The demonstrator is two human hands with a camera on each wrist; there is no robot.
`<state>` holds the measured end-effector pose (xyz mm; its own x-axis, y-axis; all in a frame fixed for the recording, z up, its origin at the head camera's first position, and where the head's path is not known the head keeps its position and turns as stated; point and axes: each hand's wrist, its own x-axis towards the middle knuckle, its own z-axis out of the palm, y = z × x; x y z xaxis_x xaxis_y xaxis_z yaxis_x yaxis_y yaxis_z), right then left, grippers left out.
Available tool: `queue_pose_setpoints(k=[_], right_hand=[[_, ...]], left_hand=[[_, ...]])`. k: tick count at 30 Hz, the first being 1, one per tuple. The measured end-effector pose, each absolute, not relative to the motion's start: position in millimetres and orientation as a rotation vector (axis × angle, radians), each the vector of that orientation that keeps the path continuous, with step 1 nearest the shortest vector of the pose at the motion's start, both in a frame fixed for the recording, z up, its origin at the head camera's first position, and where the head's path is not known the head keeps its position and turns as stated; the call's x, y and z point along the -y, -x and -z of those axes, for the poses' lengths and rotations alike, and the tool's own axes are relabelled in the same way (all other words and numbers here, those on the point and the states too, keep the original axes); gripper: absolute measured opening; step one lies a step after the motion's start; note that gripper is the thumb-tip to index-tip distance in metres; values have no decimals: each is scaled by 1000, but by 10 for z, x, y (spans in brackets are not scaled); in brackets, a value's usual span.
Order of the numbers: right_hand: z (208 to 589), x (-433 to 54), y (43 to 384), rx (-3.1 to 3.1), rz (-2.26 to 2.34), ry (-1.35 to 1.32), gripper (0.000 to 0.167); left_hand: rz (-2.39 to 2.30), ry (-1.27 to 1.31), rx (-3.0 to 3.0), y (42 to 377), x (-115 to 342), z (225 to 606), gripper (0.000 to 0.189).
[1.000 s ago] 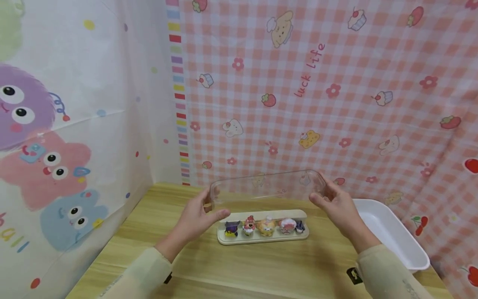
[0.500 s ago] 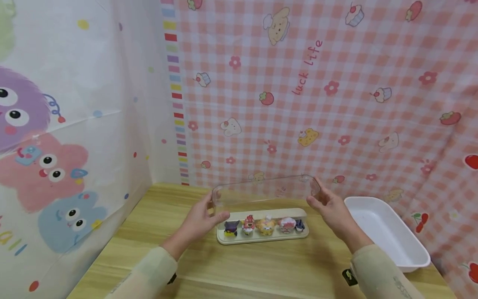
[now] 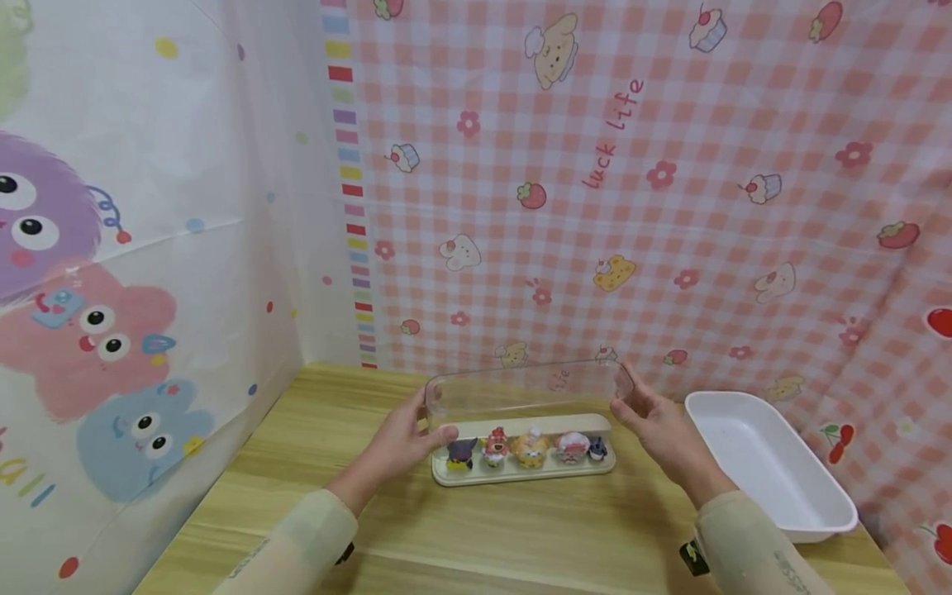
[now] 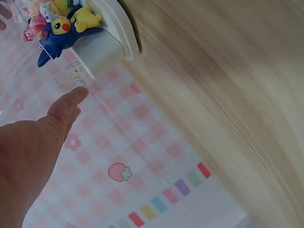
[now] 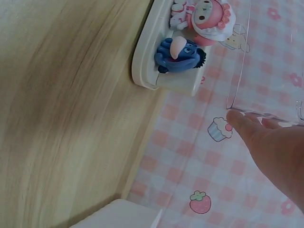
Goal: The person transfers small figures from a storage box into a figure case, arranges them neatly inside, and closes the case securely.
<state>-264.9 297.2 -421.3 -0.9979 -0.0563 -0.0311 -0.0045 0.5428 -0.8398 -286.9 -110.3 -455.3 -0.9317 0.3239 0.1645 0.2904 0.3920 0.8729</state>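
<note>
A long clear plastic cover (image 3: 528, 390) hangs tilted above and behind a cream display tray (image 3: 521, 477). My left hand (image 3: 405, 434) grips its left end and my right hand (image 3: 658, 426) its right end, thumbs toward me. Several small figurines stand in a row in the tray: a dark blue and yellow one (image 3: 460, 453) at the left, a red one (image 3: 495, 446), an orange one (image 3: 531, 450), a pink one in a white bonnet (image 3: 573, 448) and a blue donkey (image 5: 178, 56) at the right. The cover is apart from the tray in the right wrist view.
A white plastic basin (image 3: 773, 467) stands on the wooden table (image 3: 550, 537) to the right, beside my right forearm. A pink checked cloth (image 3: 565, 207) hangs right behind the table, and a white cartoon cloth (image 3: 223, 124) hangs on the left.
Both hands have lowered the clear cover a little toward the tray and the right hand has shifted slightly left. The tray and figurines stay in place. The head view has shifted slightly.
</note>
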Motion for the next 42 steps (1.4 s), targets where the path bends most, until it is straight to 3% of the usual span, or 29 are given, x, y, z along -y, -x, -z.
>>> queue_pose_setpoints(k=[9,26,32,42], right_hand=[[4298,-2940,2689,-2570,1674,112,79],[4343,-2944,2693,-2544,1701,179,78],[4371,-2978,2699,-2462,1762,231,71],[4411,-2944,2710,-2374,1889,206,75]], left_hand=[[-1574,-571,-2588,2892,1123,4569,69],[-1598,-589,-2552,2933,1144,4646,79],[-1586,-565,-2583,2925,1126,4656,75],[-1547,-527,-2624,2897,1098,4650,74]])
